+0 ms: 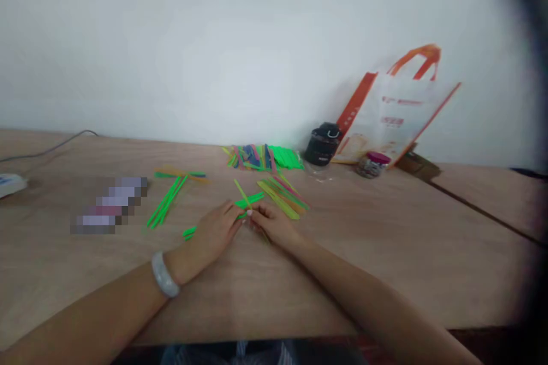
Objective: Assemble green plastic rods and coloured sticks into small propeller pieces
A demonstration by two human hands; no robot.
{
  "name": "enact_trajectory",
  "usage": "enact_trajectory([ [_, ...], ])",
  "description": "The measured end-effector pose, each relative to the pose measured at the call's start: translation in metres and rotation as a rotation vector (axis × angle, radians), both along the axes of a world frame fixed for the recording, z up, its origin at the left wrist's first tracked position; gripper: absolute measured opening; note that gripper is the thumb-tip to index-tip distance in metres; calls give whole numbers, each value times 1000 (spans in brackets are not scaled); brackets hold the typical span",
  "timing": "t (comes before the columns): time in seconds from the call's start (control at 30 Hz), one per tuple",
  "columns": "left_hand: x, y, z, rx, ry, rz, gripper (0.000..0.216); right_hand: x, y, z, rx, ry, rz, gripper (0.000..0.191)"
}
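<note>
My left hand (216,232) and my right hand (273,225) meet at the middle of a light wooden table (325,274), fingertips together. A thin green craft stick (250,201) runs through the left hand's fingers, with its other end (189,232) showing to the left. My right fingers pinch a yellow-green stick (242,193) where it crosses the green one. The exact grip is partly hidden by my fingers. Loose piles of sticks lie nearby: green ones (166,202) to the left, yellow and pink ones (280,198) to the right, and a mixed heap (261,157) farther back.
A pixelated patch (109,205) covers something on the table's left. Along the white wall stand a black cylindrical container (322,144), a small jar with a pink lid (373,164) and a white paper bag with orange handles (389,114). A white device (11,184) with a grey cable sits far left.
</note>
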State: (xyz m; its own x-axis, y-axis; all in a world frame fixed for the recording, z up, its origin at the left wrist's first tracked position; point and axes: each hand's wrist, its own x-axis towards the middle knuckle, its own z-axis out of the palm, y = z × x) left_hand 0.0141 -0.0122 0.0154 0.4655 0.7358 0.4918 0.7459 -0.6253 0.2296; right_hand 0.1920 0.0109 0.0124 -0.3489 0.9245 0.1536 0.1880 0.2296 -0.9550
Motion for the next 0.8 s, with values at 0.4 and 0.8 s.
enact_trajectory([
  [0.4,3,-2,3,-50,37,32,19,-4,-4,-1,164,-176,-16,20],
  [0.8,3,-1,4,-82,62,51,19,-6,-5,2,112,-165,-14,20],
])
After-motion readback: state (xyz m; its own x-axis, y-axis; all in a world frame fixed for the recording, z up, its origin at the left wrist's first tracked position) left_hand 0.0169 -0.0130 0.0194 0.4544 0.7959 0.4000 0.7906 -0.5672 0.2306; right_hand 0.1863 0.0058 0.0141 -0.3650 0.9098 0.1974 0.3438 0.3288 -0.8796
